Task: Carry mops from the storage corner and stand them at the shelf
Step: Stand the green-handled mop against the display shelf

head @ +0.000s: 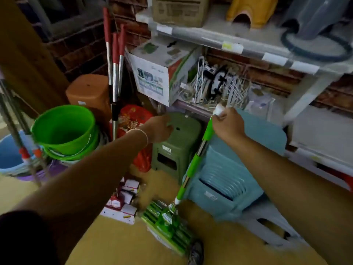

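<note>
Our right hand [228,124] is closed around the top of the green mop handle [194,161], just under its white end cap [219,109], and the pole slants down and toward us from the fist. At the far end of that pole, near our foot, the flat green mop head [168,226] rests on the yellowish floor [114,241]. Just beneath the right wrist sits a stack of pale blue stools [229,180], with the pole running along its left edge. Our left hand [159,129] hovers empty over the green stool [177,146], fingers loosely curled and gripping nothing; a thin bangle [142,133] circles that wrist. To the left of the left hand three red-handled mops [114,60] stand upright against the brick wall, beside a brown stool [89,92] and a stack of green buckets [65,129]. Beyond both hands the grey shelf [248,48] carries a green-and-white carton [158,73] and a heap of white wire racks [215,87]. Below the left forearm small red-and-white packets [124,203] lie on the floor.
</note>
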### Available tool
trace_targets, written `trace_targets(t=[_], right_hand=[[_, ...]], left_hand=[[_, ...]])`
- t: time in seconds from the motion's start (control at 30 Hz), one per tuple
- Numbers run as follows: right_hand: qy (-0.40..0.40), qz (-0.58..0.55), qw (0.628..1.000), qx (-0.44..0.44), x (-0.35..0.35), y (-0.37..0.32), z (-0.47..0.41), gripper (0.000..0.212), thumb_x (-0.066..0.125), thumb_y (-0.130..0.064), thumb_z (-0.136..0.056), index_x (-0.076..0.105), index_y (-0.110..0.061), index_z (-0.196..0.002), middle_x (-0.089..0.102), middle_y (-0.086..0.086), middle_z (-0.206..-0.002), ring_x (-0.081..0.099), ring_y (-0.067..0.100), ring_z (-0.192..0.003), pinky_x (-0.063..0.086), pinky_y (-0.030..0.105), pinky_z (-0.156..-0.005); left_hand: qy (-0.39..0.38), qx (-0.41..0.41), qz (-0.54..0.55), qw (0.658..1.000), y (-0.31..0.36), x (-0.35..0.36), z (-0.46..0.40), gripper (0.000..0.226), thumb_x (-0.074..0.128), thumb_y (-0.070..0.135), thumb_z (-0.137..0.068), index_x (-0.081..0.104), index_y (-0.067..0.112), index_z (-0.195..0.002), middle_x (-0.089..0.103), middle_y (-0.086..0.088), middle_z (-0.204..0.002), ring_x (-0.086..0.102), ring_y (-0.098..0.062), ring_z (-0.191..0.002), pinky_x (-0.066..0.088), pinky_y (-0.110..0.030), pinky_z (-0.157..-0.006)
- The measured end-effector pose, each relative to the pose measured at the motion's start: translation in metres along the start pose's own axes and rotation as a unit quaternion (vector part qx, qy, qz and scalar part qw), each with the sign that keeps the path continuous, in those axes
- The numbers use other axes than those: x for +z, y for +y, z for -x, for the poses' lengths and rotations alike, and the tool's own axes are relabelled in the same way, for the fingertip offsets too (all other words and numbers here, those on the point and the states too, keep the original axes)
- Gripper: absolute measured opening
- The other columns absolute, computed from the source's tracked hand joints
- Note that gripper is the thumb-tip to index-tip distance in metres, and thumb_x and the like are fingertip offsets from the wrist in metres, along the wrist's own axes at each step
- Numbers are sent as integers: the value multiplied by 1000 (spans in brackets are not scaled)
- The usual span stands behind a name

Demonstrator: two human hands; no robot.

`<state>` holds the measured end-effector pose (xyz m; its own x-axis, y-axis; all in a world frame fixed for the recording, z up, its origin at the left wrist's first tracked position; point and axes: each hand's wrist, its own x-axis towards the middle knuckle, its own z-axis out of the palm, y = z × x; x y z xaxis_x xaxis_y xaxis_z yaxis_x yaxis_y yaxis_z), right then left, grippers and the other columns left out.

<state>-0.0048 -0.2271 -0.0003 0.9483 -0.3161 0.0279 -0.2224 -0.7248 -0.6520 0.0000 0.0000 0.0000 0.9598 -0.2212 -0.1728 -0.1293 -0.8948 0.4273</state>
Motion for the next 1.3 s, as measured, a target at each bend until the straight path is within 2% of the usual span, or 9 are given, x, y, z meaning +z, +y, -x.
trace_targets(t=[0.07, 0.23, 0.4, 0.63, 0.8, 0.9, 1.13, 1.23, 1.3], right_hand=[[13, -16, 999, 37, 4, 12, -5, 36, 66, -34, -88, 57, -6, -109, 65, 18, -111, 61, 36, -106, 45, 35, -79], [-44, -60, 994, 84, 27, 35, -4, 58, 75, -50, -80, 54, -9, -115, 62, 12, -114, 61, 32, -104, 45, 35, -79], [-39, -66, 995, 67, 41, 41, -10, 36, 72, -50, -82, 57, -17, -88, 65, 3, -90, 66, 29, -93, 42, 29, -70], [-32, -89, 994, 52, 45, 49, -10, 32, 72, -46, -84, 57, -18, -84, 61, -2, -82, 64, 25, -86, 36, 26, -68], [-41, -101, 994, 12, 41, 51, 0, 32, 74, -44, -83, 54, -19, -81, 53, -11, -69, 55, 14, -74, 33, 23, -66], [-56, -110, 992, -29, 42, 50, 13, 33, 76, -43, -81, 54, -20, -77, 53, -13, -63, 53, 10, -68, 30, 20, -61], [-81, -124, 977, -151, 52, 39, 45, 35, 76, -44, -82, 57, -19, -69, 62, -1, -59, 60, 17, -59, 40, 29, -57], [-106, -129, 971, -171, 60, 25, 62, 39, 75, -44, -84, 45, -30, -64, 59, -1, -60, 61, 21, -61, 42, 29, -58], [-111, -132, 967, -186, 65, 14, 76, 38, 70, -47, -84, 43, -28, -65, 59, 4, -63, 62, 27, -64, 41, 30, -60]], left_hand=[[-15, -44, 13, 999, 12, 13, -5, 38, 47, 28, -100, 54, 9, -132, 59, -12, -131, 55, -30, -119, 42, -30, -96], [-87, -56, 11, 995, 19, 63, -22, 45, 46, 29, -101, 44, 11, -142, 52, -12, -142, 50, -30, -129, 39, -30, -103], [-116, -56, 7, 992, 26, 90, -38, 44, 47, 34, -100, 49, 13, -138, 54, -11, -139, 52, -29, -126, 42, -31, -103], [-148, -13, 14, 989, 54, 96, -47, 41, 54, 29, -97, 53, 11, -134, 56, -8, -134, 54, -26, -123, 42, -31, -102], [-167, -13, 34, 985, 55, 106, -45, 37, 62, 28, -88, 60, 8, -120, 66, -11, -117, 63, -29, -107, 50, -39, -94], [-170, -7, 44, 985, 47, 115, -35, 37, 64, 29, -87, 59, 11, -119, 67, -8, -114, 63, -25, -102, 51, -38, -93], [-180, -38, 80, 980, 16, 132, 3, 33, 60, 40, -92, 62, 17, -116, 68, -2, -109, 63, -19, -98, 52, -37, -89], [-168, -34, 99, 980, 7, 120, 22, 30, 56, 33, -95, 61, 12, -117, 67, -7, -109, 62, -20, -97, 49, -32, -85], [-160, -26, 109, 981, 1, 111, 37, 29, 55, 28, -96, 62, 7, -116, 66, -9, -107, 59, -20, -95, 43, -27, -80]])
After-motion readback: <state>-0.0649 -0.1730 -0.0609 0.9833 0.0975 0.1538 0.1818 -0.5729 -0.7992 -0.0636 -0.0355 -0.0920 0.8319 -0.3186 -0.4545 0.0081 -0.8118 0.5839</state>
